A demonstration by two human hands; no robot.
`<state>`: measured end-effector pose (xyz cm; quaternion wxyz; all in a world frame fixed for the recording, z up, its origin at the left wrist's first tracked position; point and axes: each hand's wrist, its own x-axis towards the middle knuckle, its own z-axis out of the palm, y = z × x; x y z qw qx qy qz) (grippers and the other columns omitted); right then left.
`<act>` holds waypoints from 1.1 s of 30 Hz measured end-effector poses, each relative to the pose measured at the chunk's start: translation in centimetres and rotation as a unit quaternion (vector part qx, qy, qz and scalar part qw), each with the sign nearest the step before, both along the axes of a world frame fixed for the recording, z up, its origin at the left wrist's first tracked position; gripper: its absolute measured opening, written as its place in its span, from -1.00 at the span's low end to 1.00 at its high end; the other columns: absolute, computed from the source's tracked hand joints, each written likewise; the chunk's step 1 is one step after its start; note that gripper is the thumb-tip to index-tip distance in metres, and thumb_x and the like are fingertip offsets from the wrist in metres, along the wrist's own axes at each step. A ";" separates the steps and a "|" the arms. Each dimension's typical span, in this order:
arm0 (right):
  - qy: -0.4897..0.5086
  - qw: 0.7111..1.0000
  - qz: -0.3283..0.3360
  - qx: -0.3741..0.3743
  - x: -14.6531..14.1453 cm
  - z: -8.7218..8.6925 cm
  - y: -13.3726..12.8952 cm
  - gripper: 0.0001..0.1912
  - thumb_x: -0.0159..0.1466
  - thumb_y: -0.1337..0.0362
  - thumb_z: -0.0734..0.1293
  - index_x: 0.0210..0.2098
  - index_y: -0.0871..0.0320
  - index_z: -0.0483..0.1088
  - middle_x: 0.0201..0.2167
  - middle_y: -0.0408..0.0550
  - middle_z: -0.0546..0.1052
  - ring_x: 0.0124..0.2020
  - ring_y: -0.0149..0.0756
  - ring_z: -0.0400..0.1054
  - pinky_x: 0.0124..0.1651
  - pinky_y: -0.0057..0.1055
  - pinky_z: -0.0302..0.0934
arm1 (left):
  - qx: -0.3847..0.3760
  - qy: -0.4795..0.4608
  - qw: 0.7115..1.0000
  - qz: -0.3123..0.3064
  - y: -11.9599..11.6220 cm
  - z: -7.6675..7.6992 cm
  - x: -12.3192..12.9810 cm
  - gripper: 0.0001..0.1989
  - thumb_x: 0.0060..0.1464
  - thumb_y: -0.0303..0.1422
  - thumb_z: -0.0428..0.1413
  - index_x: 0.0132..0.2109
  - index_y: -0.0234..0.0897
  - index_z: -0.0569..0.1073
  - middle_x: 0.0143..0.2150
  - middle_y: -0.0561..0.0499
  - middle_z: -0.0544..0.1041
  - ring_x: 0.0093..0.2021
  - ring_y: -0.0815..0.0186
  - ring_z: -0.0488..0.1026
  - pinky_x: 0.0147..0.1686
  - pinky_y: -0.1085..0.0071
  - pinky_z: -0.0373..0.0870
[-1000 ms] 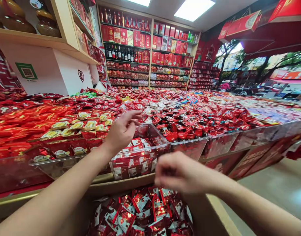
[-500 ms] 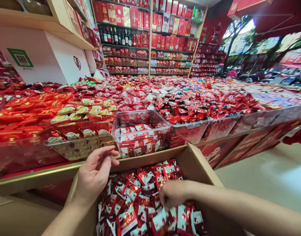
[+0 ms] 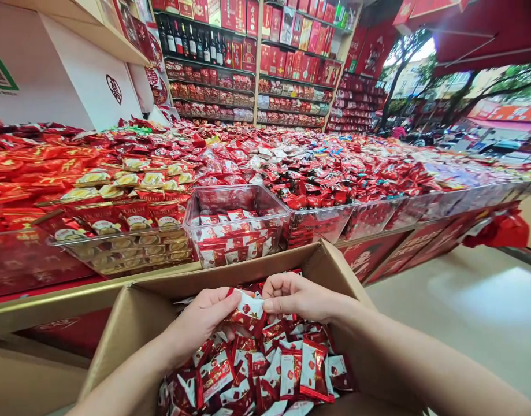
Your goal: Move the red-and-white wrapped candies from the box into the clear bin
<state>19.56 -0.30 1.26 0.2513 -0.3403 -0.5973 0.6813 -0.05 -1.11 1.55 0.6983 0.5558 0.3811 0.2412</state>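
Note:
Over an open cardboard box (image 3: 113,329), both hands meet at one small red and white candy packet (image 3: 248,311). My left hand (image 3: 204,318) grips the packet's left side, thumb on top. The fingertips of my right hand (image 3: 291,297) pinch its right edge. Below them, many loose red and white packets (image 3: 269,370) lie jumbled in the box. Just beyond the box's far wall stands a clear plastic bin (image 3: 239,225), partly filled with similar packets in rows.
Left of that bin is another clear bin of durian-labelled packets (image 3: 137,222). More clear bins (image 3: 373,222) heaped with red packets run along the display to the right. Shelves (image 3: 256,63) of boxes and bottles stand behind. Bare floor (image 3: 442,306) shows at right.
My right hand has risen from the packets in the box to meet my left. My left hand has lowered rightward, and both now hold a packet. The view has shifted slightly.

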 end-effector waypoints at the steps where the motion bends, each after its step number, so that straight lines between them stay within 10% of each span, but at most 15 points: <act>1: 0.007 1.000 -0.009 -0.008 -0.1 0.1 0.0 -0.74 0.02 0.19 0.32 -0.48 0.26 0.22 -0.61 -0.19 0.33 -0.58 -0.54 0.18 -0.49 -0.56 0.03 | -0.018 -0.019 1.000 0.011 0.0 0.1 0.0 -0.69 0.06 -0.24 -0.05 -0.21 -0.37 0.43 -0.47 -0.03 0.53 -0.52 0.39 0.41 -0.60 0.59 0.22; 6: -0.010 0.999 -0.038 -0.026 -0.4 0.3 0.2 -0.75 0.04 0.18 0.29 -0.47 0.24 0.20 -0.61 -0.20 0.31 -0.58 -0.52 0.19 -0.47 -0.53 0.08 | -0.055 -0.025 0.998 0.009 0.1 0.2 -0.2 -0.62 0.10 -0.18 -0.14 -0.18 -0.37 0.41 -0.39 -0.09 0.54 -0.47 0.36 0.45 -0.56 0.57 0.25; 10: -0.190 0.979 0.040 0.059 0.8 -0.4 0.9 -0.85 0.08 0.25 0.23 -0.46 0.23 0.22 -0.59 -0.19 0.31 -0.57 -0.51 0.17 -0.50 -0.56 0.04 | 0.128 0.260 0.957 -0.022 1.2 -1.0 -1.3 -0.55 0.14 -0.17 -0.33 -0.05 -0.27 0.32 -0.24 -0.08 0.51 -0.33 0.28 0.45 -0.42 0.44 0.32; 13: -0.381 0.900 0.134 0.167 1.8 -1.0 1.0 -0.92 0.06 0.34 0.21 -0.45 0.23 0.30 -0.55 -0.13 0.39 -0.53 -0.45 0.21 -0.51 -0.55 0.01 | 0.247 0.459 0.852 -0.038 2.3 -3.0 -2.6 -0.68 0.11 -0.26 -0.19 -0.15 -0.22 0.39 -0.19 -0.09 0.48 -0.18 0.18 0.40 -0.21 0.29 0.26; 19: -0.597 0.730 0.199 0.267 2.1 -2.0 0.8 -0.81 0.03 0.42 0.17 -0.43 0.23 0.41 -0.46 0.03 0.46 -0.41 -0.28 0.32 -0.48 -0.49 0.02 | 0.236 0.545 0.799 -0.097 3.6 -7.1 -2.7 -0.88 0.00 -0.39 0.03 -0.34 -0.33 0.43 -0.33 -0.09 0.48 -0.25 0.16 0.41 -0.24 0.16 0.28; 27: -0.555 0.753 0.177 0.307 2.3 -2.7 0.4 -0.77 0.03 0.18 0.24 -0.39 0.19 0.40 -0.47 0.03 0.44 -0.44 -0.23 0.31 -0.53 -0.46 -0.01 | 0.213 0.550 0.803 -0.083 3.6 -9.4 -1.6 -0.77 0.05 -0.34 0.01 -0.12 -0.31 0.33 -0.10 -0.05 0.37 -0.14 0.24 0.34 -0.18 0.17 0.28; 33: -0.474 0.818 0.116 0.305 1.8 -2.8 -0.2 -0.74 0.08 0.15 0.22 -0.32 0.18 0.37 -0.46 0.00 0.44 -0.42 -0.28 0.30 -0.46 -0.47 0.05 | 0.191 0.473 0.857 -0.072 3.3 -7.1 -1.7 -0.85 0.02 -0.33 0.02 -0.35 -0.35 0.38 -0.40 0.06 0.43 -0.41 0.37 0.37 -0.38 0.35 0.32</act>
